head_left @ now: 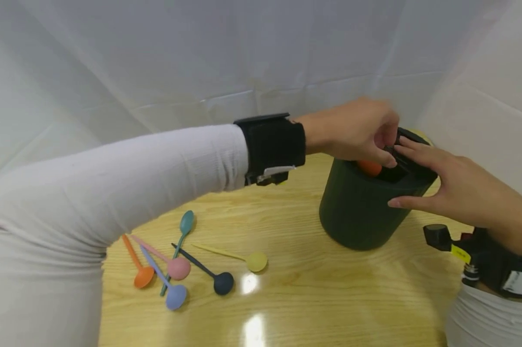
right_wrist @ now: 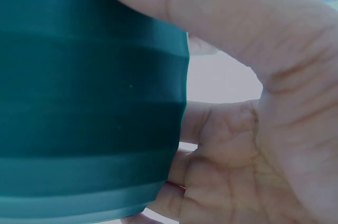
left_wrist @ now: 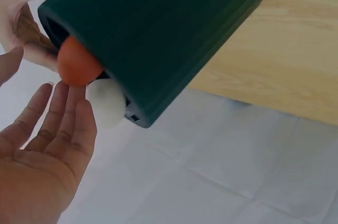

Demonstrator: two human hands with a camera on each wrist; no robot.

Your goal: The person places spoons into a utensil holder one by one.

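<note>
**A:** Closest thing in the head view was the left sleeve, filling the whole left side. It reached across the desk to the dark green holder.

**B:** What was the left hand doing?

**A:** It sat over the holder's top with the fingers bent down at the rim, near an orange spoon bowl poking out of the opening. Head view was too blurry to say if it pinched anything. In the left wrist view the fingers were straight and relaxed, palm open, just beside the orange bowl and a white one, holding nothing.

**B:** And the right?

**A:** The right hand wrapped the holder's far side, thumb on the wall and fingers over the top edge. The right wrist view showed the ribbed wall pressed into the palm. So it was grasping the holder.

**B:** Where was the holder?

**A:** It stood on the desk at the right back, tilted a bit.

**B:** Anything else?

**A:** Loose spoons lay on the desk at the front left, well apart from the holder: orange, pink, purple, teal, black and yellow. White sheeting hung behind.
</note>
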